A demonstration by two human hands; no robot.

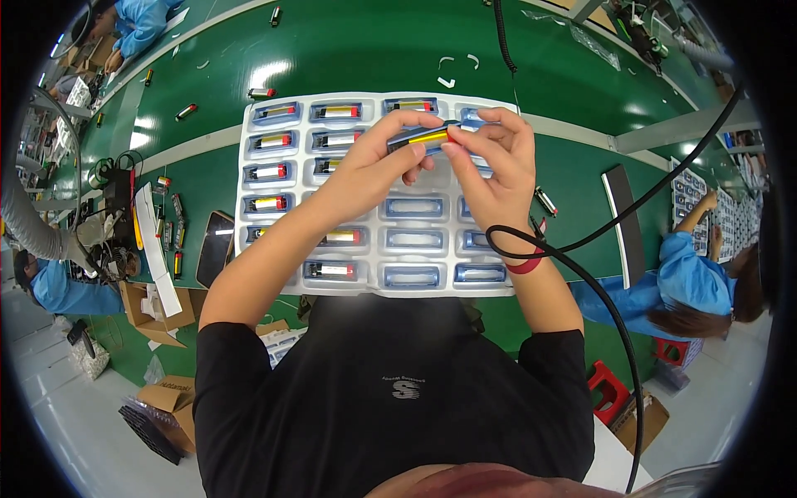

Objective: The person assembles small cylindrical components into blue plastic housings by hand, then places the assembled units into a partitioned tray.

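Observation:
Over a white moulded tray (pixel 376 257), both hands hold a slim blue shell (pixel 397 134) with a yellow-and-black battery cell (pixel 427 139) along it. My left hand (pixel 374 162) is closed round its left part, thumb on the near side. At the red right end, my right hand (pixel 500 170) pinches with thumb and fingertips; its other fingers are curled. Fingers partly hide how the cell sits in the shell. Below, tray pockets in the left columns carry blue shells with red-ended battery cells (pixel 270 172). Nearer the right, pockets carry blue shells (pixel 411 275) with no cell visible.
A black cable (pixel 618 307) loops across my right wrist. Left of the tray lie a phone (pixel 215 249), a white strip (pixel 158 241) and loose cells (pixel 178 212). A black-and-white strip (pixel 621 220) lies right. Co-workers in blue sit nearby, one at right (pixel 693 274).

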